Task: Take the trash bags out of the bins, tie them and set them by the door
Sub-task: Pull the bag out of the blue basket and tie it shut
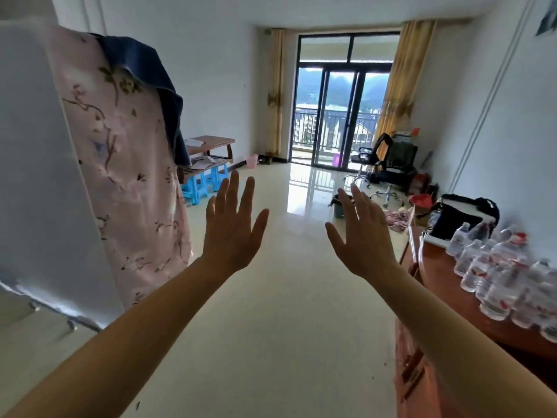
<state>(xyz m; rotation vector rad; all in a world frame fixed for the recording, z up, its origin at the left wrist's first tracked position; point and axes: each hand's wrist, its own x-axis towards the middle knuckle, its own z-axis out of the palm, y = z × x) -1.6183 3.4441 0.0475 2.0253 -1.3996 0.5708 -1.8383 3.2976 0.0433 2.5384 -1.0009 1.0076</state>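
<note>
- Pale glossy floor tiles point(271, 312) run ahead of us to a glass balcony door point(340, 116), our landmark.
- We hold our left hand point(233, 233) raised, fingers spread and empty, back toward us, in line with the door's left edge.
- Our right hand point(360, 236) is raised beside it, fingers likewise apart, gripping nothing, low in front of the door's right side.
- Just behind our right fingertips, nearer us than the door, stands a dark bin point(340, 205) with a dark liner at its rim.
- A small pink bin point(252, 161) sits left of the door by the wall.
- Right of the door, much nearer us, water bottles point(506, 273) crowd a wooden table point(452, 285).
- Left of the door, close to us, a floral cloth point(126, 164) hangs.
</note>
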